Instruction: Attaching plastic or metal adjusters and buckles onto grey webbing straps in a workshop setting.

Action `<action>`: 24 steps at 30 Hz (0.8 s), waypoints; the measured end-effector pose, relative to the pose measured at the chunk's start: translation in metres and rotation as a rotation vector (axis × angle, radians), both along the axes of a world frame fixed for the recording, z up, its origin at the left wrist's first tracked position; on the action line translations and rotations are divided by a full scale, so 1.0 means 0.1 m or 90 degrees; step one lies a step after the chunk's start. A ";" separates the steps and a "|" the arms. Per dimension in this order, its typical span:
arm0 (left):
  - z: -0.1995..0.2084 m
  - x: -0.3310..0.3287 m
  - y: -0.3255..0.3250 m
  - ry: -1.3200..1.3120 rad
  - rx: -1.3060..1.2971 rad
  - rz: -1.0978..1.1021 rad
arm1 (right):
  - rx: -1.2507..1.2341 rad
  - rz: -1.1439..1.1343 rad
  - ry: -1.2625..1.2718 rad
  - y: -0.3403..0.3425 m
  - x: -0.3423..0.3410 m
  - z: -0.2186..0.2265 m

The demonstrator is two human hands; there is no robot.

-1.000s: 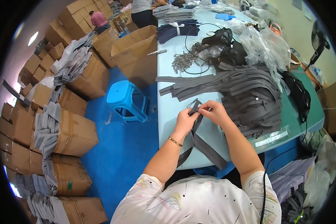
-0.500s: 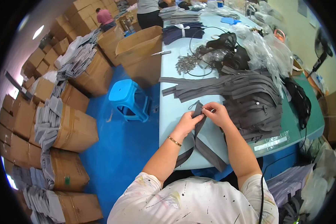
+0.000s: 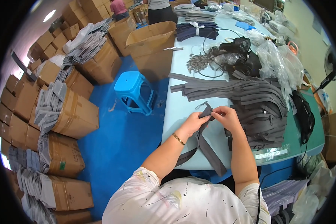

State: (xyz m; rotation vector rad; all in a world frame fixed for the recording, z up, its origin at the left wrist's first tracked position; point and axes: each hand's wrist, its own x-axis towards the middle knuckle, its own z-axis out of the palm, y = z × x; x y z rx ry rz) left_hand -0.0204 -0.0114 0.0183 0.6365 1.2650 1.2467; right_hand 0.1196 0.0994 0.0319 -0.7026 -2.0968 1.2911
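Both my hands meet over the table's near part, on one end of a dark grey zipper strip [image 3: 210, 152]. My left hand [image 3: 192, 124] pinches the strip between thumb and fingers. Close against it, my right hand [image 3: 228, 117] has thumb and fingertips closed on the same end; any small part between them is hidden. A thin cord loop [image 3: 201, 105] sticks out beyond the fingers. The strip's tails hang down across the table's near edge. Right of my hands lies a thick pile of similar grey strips [image 3: 259, 123], with more strips [image 3: 205, 89] spread beyond it.
On the pale blue table [image 3: 175, 138] are small grey metal pieces [image 3: 199, 62], a black cable, black bundles [image 3: 246, 63] and clear plastic bags [image 3: 276, 59]. A blue stool [image 3: 130, 84] stands left on the floor, before cartons [image 3: 78, 112] of grey fabric. Another person [image 3: 160, 13] stands far off.
The view has shifted, so the scene sits a little differently in the picture. My hands stay on the strip's end; the end now tilts more, and the fingers have shifted slightly.
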 end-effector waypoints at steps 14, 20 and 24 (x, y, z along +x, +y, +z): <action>-0.18 0.06 0.04 0.444 0.129 0.015 | -0.047 -0.015 -0.176 0.01 0.02 0.02; -0.20 0.04 0.03 0.499 0.115 0.033 | -0.060 0.015 -0.200 -0.05 0.01 0.07; -0.21 0.04 0.05 0.545 0.142 0.028 | -0.034 -0.009 -0.162 -0.01 0.01 -0.01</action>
